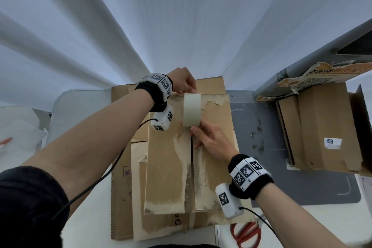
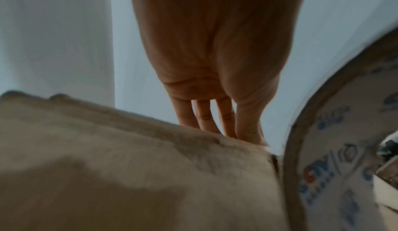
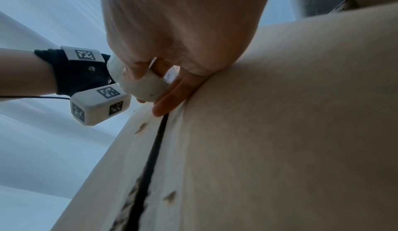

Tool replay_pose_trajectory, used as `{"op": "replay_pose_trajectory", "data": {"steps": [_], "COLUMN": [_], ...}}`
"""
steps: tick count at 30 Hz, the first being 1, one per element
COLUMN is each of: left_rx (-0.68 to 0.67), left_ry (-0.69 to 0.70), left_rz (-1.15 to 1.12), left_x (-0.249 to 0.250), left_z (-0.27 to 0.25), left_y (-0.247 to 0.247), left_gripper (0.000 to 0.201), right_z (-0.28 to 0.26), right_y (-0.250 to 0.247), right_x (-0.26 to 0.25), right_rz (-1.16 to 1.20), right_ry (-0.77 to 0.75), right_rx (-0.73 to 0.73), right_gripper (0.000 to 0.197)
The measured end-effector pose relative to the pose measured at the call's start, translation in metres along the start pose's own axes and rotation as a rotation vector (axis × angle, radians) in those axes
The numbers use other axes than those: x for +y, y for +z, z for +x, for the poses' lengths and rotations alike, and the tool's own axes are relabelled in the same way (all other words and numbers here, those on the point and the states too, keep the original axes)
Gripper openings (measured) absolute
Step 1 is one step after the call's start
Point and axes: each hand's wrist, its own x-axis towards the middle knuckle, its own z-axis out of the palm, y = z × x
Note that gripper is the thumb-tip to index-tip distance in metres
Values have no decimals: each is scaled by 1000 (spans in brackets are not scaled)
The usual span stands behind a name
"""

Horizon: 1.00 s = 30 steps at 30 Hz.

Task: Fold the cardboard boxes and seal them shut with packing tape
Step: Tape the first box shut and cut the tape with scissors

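Note:
A worn brown cardboard box (image 1: pixel 167 167) stands in front of me, its two top flaps shut with a dark seam (image 1: pixel 191 147) between them. A pale tape roll (image 1: pixel 192 110) stands on edge over the seam near the far rim. My right hand (image 1: pixel 196 133) grips the roll (image 3: pixel 144 88), thumb on its outside and a finger through the core, another finger lying on the box (image 3: pixel 280 132). My left hand (image 1: pixel 189 90) reaches over the far rim. Its straight fingers (image 2: pixel 206 115) press down the far side of the box (image 2: pixel 129 166), right beside the roll (image 2: pixel 336 149).
Flattened cardboard (image 1: pixel 120 187) lies under the box. Orange-handled scissors (image 1: pixel 246 233) lie at the near right. A grey mat (image 1: pixel 261 127) with an open box (image 1: pixel 322 127) and printed cardboard (image 1: pixel 322 76) is to the right. A white curtain (image 1: pixel 181 16) hangs behind.

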Motion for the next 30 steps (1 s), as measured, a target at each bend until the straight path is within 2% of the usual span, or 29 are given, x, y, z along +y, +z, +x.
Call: {"op": "replay_pose_trajectory", "data": {"steps": [4, 7, 9, 13, 18, 24, 30], "left_rx": [-18, -29, 10, 156, 290, 339, 331], "left_ry": [-38, -95, -129, -7, -29, -95, -91], "left_rz": [-11, -16, -8, 48, -72, -181, -193], "left_x": [-4, -2, 0, 4, -10, -21, -24], "left_z": [-1, -1, -1, -9, -24, -27, -23], "left_y": [3, 5, 6, 13, 23, 32, 30], "left_gripper": [6, 21, 29, 9, 17, 12, 11], "right_z": [-1, -2, -2, -1, 3, 1, -3], "right_y": [-1, 0, 1, 0, -1, 1, 5], "right_x": [-1, -3, -4, -2, 3, -3, -6], "right_rz": [-16, -21, -18, -16, -24, 12, -30], "right_ry": [-2, -1, -3, -19, -35, -64, -67], "right_rx": [1, 0, 6, 24, 31, 80, 138], "right_gripper": [26, 23, 23, 28, 31, 23, 27]}}
